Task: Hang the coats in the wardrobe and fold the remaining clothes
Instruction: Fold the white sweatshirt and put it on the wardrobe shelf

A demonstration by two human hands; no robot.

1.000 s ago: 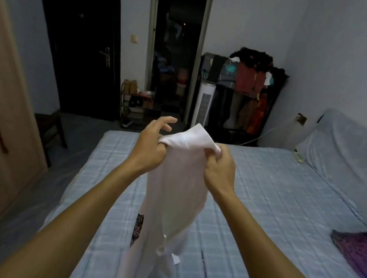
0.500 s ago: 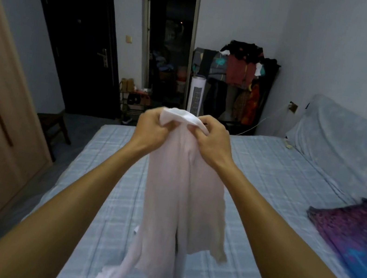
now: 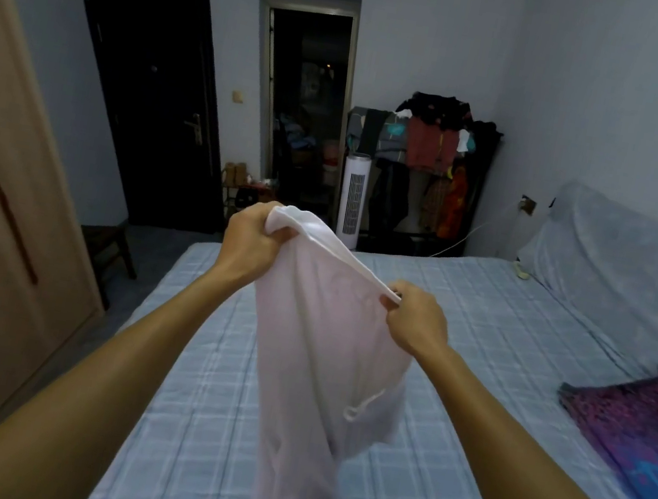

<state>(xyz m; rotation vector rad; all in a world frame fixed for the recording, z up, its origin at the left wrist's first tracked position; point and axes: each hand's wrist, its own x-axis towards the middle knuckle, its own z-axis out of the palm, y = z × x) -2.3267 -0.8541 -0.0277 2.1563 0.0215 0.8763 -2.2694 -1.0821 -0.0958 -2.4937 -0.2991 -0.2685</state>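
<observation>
hands up over the bed (image 3: 480, 329); left hand (image 3: 251, 242) bunches one top corner of the white shirt (image 3: 325, 336), right hand (image 3: 415, 324) pinches the hem edge; shirt hangs mid-air, likely held stretched to find its shape for folding

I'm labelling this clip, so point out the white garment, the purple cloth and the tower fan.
white garment (image 3: 318, 348), head view, middle of the hanging fabric.
purple cloth (image 3: 641, 414), head view, its patterned upper part.
tower fan (image 3: 351, 200), head view, its slatted front.
</observation>
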